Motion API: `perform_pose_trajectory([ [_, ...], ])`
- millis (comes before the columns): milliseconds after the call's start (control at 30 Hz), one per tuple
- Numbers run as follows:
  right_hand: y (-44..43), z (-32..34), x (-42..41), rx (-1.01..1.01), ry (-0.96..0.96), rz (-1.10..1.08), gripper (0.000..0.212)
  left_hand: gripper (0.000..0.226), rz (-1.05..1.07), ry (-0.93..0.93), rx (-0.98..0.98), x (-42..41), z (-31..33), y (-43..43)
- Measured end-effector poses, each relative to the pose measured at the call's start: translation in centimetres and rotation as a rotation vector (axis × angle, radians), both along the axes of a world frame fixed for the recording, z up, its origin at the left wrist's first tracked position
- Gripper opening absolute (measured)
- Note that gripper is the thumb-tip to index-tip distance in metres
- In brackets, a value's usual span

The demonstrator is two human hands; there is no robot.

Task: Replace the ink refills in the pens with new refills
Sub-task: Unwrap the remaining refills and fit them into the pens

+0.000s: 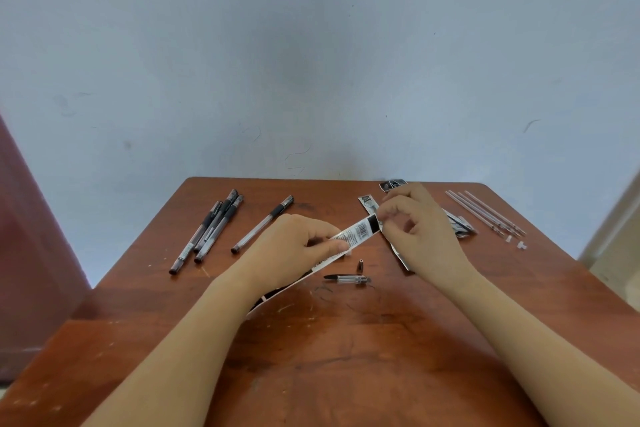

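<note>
A long black-and-white refill packet (356, 234) with a barcode runs slantwise above the table. My left hand (294, 246) grips its middle, and my right hand (419, 225) pinches its upper right end. Below the packet lie a pen cap (346, 278) and a small metal pen tip (360, 265). A bare pen barrel (263, 224) rests left of my left hand. Several pens (207, 230) are bunched at the table's left. Other refill packets (457, 224) sit partly hidden under my right hand.
Several thin used refills (485, 213) and small white end caps (521, 245) lie at the table's right. Torn packet scraps (393, 185) sit at the far edge. The brown wooden table (329, 357) stands against a pale blue wall. A dark red surface (31, 253) is at the left.
</note>
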State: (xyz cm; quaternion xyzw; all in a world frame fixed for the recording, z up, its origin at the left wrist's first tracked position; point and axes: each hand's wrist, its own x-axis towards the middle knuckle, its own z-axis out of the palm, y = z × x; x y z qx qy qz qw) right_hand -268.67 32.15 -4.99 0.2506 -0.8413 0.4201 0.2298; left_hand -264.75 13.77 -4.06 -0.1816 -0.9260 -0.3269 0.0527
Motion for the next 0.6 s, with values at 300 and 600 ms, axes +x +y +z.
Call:
perform_pose_trajectory([
  [300, 0.2, 1.1, 0.5, -0.01, -0.245, 0.195, 0.029, 0.025, -0.007, -0.02, 0.015, -0.2, -0.3, -0.1],
  [600, 0.9, 1.3, 0.3, -0.095, -0.309, 0.205, 0.027, 0.025, 0.02, 0.003, 0.025, -0.1, 0.0, -0.3],
])
